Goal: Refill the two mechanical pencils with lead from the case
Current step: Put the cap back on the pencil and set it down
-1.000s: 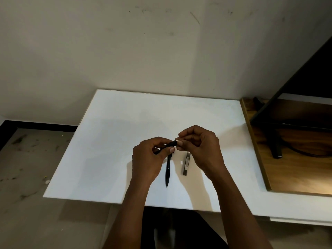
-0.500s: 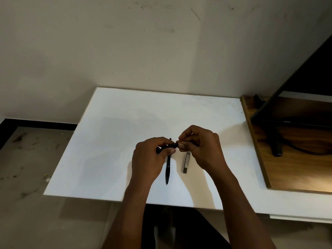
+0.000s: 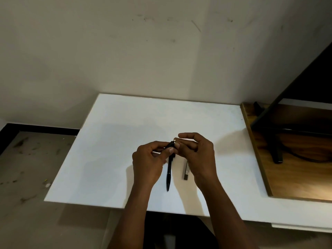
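Note:
My left hand (image 3: 149,164) grips a black mechanical pencil (image 3: 170,145) and tilts its back end up and to the right, where a small white tip shows. My right hand (image 3: 195,155) hovers at that end, thumb beside the white tip and fingers curled loosely. I cannot see whether it pinches anything small. The second black pencil (image 3: 168,174) lies lengthwise on the white board (image 3: 111,144), just below my hands. The slim grey lead case (image 3: 186,171) lies parallel to it on the right, partly under my right hand.
The white board ends at a near edge by my forearms and a left edge over the grey floor (image 3: 27,177). To the right, a wooden surface (image 3: 296,177) carries a black monitor stand (image 3: 274,150) and a cable. A wall rises behind.
The right hand's fingers have loosened and drawn slightly away from the pencil's end, and a white tip now shows there. The left hand has tilted the pencil a little more upward.

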{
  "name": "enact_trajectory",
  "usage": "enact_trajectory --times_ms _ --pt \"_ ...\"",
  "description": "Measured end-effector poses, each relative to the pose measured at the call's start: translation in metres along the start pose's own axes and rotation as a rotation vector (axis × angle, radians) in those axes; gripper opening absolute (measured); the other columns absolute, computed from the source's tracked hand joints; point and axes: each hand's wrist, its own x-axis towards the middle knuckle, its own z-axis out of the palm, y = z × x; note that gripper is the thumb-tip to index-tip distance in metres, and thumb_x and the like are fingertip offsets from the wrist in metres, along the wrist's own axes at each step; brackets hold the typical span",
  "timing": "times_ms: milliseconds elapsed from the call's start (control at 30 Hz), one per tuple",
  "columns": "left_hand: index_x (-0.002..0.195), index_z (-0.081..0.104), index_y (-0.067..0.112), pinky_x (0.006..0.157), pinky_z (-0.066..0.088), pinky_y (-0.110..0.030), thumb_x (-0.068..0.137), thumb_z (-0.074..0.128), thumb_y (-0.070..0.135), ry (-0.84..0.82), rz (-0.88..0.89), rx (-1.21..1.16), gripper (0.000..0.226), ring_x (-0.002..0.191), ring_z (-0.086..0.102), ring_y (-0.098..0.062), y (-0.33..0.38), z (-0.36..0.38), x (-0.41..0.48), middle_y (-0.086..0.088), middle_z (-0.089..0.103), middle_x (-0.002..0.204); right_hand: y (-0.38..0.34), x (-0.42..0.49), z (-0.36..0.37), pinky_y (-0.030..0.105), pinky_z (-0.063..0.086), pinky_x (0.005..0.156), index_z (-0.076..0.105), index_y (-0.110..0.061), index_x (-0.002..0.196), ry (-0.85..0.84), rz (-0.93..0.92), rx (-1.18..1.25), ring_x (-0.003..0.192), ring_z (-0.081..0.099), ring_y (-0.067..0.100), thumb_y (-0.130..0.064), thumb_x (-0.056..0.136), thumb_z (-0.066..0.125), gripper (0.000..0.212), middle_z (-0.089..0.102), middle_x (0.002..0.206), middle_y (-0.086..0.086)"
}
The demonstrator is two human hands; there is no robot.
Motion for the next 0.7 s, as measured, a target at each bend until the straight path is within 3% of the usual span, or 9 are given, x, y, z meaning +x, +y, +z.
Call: enact_trajectory --times_ms 167,367,633,700 --pt "0.084 0.076 0.045 0.051 0.049 -0.011 0.081 0.081 0.029 0.005 -0.007 -0.019 0.017 0.057 0.07 -0.005 0.0 -0.002 0.0 0.023 0.076 0.077 0.003 0.001 0.002 0.04 0.061 0.085 0.078 -0.011 0.1 -0.01 0.0 -0.06 0.081 0.079 0.024 -0.004 0.089 0.073 0.014 0.081 0.088 0.008" --pt "0.087 0.079 0.038 0.066 0.061 -0.037 0.081 0.082 0.03 0.012 0.006 0.039 0.01 0.06 0.071 -0.007 -0.004 0.0 -0.001 0.017 0.076 0.076 0.006 0.002 0.0 0.018 0.057 0.069 0.08 -0.008 0.094 0.006 -0.058 -0.166 0.073 0.079 0.016 0.0 0.088 0.073 0.013 0.081 0.081 0.005" --pt "0.082 0.076 0.044 0.059 0.055 -0.029 0.08 0.082 0.032 -0.007 -0.032 0.002 0.013 0.055 0.071 -0.008 -0.004 -0.002 0.003 0.017 0.076 0.073 0.004 0.005 -0.006 0.034 0.062 0.082 0.076 -0.012 0.108 -0.002 0.036 -0.029 0.081 0.079 0.024 -0.002 0.089 0.071 0.022 0.081 0.087 0.009" --pt "0.085 0.078 0.036 0.061 0.058 -0.034 0.08 0.082 0.033 0.028 -0.079 -0.022 0.008 0.054 0.071 -0.009 -0.006 -0.004 0.004 0.01 0.076 0.073 0.008 0.009 -0.013 0.032 0.063 0.08 0.075 -0.014 0.11 0.103 0.011 -0.183 0.077 0.078 0.019 -0.003 0.089 0.071 0.023 0.08 0.085 0.006"
